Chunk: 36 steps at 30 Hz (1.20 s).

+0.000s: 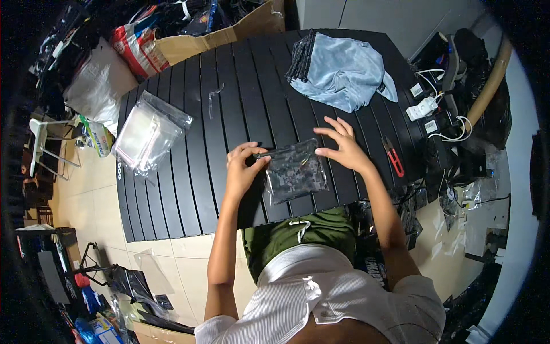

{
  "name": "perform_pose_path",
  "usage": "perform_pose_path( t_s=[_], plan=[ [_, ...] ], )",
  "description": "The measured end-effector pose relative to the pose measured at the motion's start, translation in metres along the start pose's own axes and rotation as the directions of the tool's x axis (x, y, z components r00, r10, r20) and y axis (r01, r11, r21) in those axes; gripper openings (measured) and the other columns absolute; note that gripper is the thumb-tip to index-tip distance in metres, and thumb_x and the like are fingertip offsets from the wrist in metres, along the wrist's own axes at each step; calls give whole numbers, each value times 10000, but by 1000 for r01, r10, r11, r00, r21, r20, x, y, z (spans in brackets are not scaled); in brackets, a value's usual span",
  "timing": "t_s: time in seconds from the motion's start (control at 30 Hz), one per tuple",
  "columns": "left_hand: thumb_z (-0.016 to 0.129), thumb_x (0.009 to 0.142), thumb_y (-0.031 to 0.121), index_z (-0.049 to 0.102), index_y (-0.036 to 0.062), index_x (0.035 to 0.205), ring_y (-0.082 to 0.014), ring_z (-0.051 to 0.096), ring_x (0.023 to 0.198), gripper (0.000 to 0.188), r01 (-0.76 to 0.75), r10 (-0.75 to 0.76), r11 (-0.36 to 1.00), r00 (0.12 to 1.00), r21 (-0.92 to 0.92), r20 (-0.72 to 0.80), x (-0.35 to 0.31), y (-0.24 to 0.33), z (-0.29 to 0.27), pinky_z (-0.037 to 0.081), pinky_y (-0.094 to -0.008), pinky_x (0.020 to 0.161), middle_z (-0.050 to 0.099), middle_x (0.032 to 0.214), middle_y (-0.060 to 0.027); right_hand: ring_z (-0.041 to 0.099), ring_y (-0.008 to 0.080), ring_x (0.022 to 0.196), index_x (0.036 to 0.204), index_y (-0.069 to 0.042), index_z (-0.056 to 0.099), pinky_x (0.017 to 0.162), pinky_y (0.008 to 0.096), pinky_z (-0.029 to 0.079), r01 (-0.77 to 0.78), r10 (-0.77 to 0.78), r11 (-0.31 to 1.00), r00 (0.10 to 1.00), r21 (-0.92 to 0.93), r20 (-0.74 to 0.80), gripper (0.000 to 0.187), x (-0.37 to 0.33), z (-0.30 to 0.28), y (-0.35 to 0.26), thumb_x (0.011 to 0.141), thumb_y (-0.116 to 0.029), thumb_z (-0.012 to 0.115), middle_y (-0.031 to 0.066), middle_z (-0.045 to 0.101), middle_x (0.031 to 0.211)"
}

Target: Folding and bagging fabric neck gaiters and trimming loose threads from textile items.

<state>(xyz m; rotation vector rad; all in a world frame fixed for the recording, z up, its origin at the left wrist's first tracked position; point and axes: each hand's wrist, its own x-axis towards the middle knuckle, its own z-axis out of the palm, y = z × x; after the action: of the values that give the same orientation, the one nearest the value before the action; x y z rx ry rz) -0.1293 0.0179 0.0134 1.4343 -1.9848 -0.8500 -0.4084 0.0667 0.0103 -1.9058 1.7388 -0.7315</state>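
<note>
- A clear bag [295, 171] with a dark patterned cloth inside lies flat on the black slatted surface [189, 189], near its front edge and just ahead of the person; lying flat, it can be pressed and smoothed from both sides
- The left hand [240, 166] sits at the bag's upper left corner, fingers curled and pinching the edge there, likely to pin that end
- The right hand [342, 148] rests at the bag's upper right corner, fingers spread and nearly flat, fingertips touching the top edge; it grips nothing
- The bag thus lies between the two hands, slightly tilted, most of it below them
- A stack of empty bags [148, 133] waits well to the left, within reach
- A blue cloth [346, 70] lies over a dark folded pile at the far side
- Red snips [393, 156] lie just right of the right hand
</note>
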Motion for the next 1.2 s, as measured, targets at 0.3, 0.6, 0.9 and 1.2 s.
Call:
perform_pose_path(
  t_s=[0.3, 0.6, 0.9, 1.2],
  plan=[
    [591, 804, -31, 560, -16, 1156, -137, 579, 989, 353, 265, -91, 445, 964, -856, 251, -6, 34, -33, 461, -239, 829, 607, 1113, -113, 566, 254, 1044, 833, 7, 642, 918, 367, 419, 252, -242, 781, 966, 572, -95, 87, 8, -33, -22, 757, -36, 649, 85, 654, 1020],
    [389, 935, 112, 481, 0, 1255, -192, 424, 1226, 352, 37, -7, 889, 998, -457, 68, -38, 19, -54, 280, -285, 1030, 508, 1274, -110, 541, 242, 1104, 1048, 8, 615, 931, 317, 403, -36, 95, 971, 965, 234, -245, 214, -45, -55, -40, 856, -40, 533, 134, 607, 1114],
    [402, 916, 324, 337, 120, 1370, -325, 249, 1321, 502, -197, 208, 958, 978, 206, -33, -32, 46, 65, 194, -499, 1055, 278, 1416, -189, 197, 360, 1335, 1375, -180, 343, 1057, 552, 94, 56, -94, 932, 992, -357, -87, 593, -31, 49, -58, 818, -248, 536, 229, 155, 1448],
    [392, 899, 419, 330, 163, 1381, -218, 280, 1322, 549, -177, 196, 846, 981, 503, 16, -34, 37, 70, 140, -536, 1053, 293, 1432, -98, 213, 350, 1333, 1371, -287, 346, 1014, 633, 53, 13, -38, 905, 998, -426, -51, 551, -33, 49, -58, 844, -297, 505, 232, 150, 1449]
  ],
)
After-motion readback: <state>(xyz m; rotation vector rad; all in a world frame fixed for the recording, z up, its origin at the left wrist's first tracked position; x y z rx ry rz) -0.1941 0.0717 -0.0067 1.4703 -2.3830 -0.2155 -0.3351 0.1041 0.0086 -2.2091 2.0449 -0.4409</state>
